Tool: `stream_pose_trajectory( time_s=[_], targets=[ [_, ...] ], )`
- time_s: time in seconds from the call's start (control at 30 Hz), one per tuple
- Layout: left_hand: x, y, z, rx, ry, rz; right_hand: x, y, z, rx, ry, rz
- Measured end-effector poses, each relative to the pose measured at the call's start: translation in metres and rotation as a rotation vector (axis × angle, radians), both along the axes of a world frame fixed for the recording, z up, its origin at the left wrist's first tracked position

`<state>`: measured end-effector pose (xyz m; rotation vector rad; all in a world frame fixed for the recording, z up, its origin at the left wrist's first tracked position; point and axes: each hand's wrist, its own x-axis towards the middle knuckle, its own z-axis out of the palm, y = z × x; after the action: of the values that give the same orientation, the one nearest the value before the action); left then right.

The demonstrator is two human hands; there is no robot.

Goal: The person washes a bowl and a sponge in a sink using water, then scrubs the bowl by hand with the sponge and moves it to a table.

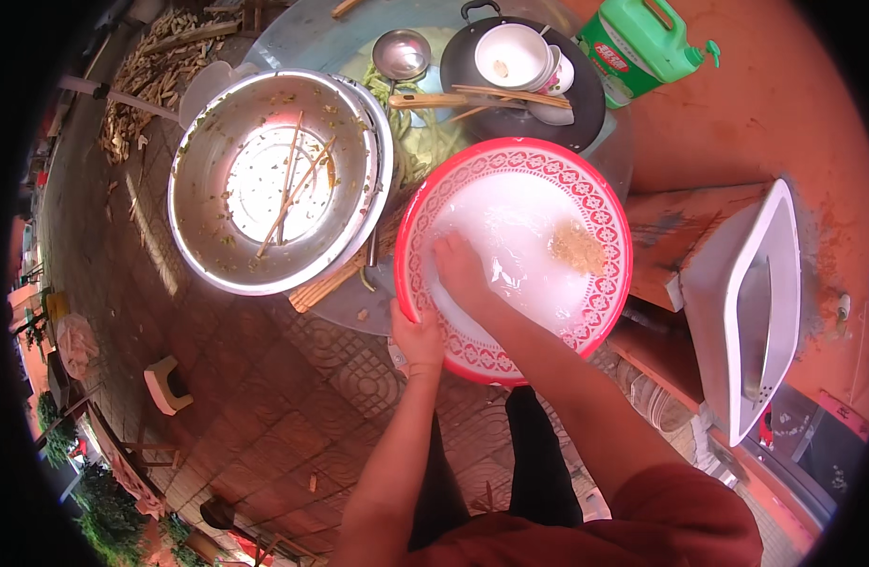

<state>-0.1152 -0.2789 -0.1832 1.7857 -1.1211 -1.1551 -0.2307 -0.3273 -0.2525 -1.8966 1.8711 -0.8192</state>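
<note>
A red-rimmed white basin (516,147) with a printed red border tilts in front of me and holds shallow, shiny water. My left hand (417,337) grips its near-left rim. Inside the basin, my right hand (464,273) reaches down to the left part of the inner surface. Its fingers look bent, and whether anything is under them cannot be seen. Against the right inner wall lies a tan, fibrous clump (578,246), apart from both hands.
Left stands a large steel basin (208,184) with food bits and two chopsticks (296,195). Behind are a ladle (402,55), a wok (463,67) with stacked bowls (512,53) and a knife (427,101), and a green jug (640,49). A white sink (707,312) stands right.
</note>
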Motion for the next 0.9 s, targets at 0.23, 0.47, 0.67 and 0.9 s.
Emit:
stream_pose_trajectory(
  time_s=[0.23,0.47,0.67,0.9],
  targets=[
    [0.002,0.001,-0.008,-0.026,0.011,-0.001,-0.034,-0.063,0.009,-0.009,-0.047,-0.603],
    [0.002,0.001,-0.002,-0.001,0.035,0.011,0.023,-0.014,0.009,-0.134,-0.159,-0.308],
    [0.007,0.002,-0.002,0.014,0.011,-0.003,0.006,-0.037,0.018,0.097,-0.217,-0.325],
    [0.008,0.007,-0.013,-0.001,0.025,0.023,0.032,0.012,0.011,-0.189,-0.230,-0.173]
  ],
)
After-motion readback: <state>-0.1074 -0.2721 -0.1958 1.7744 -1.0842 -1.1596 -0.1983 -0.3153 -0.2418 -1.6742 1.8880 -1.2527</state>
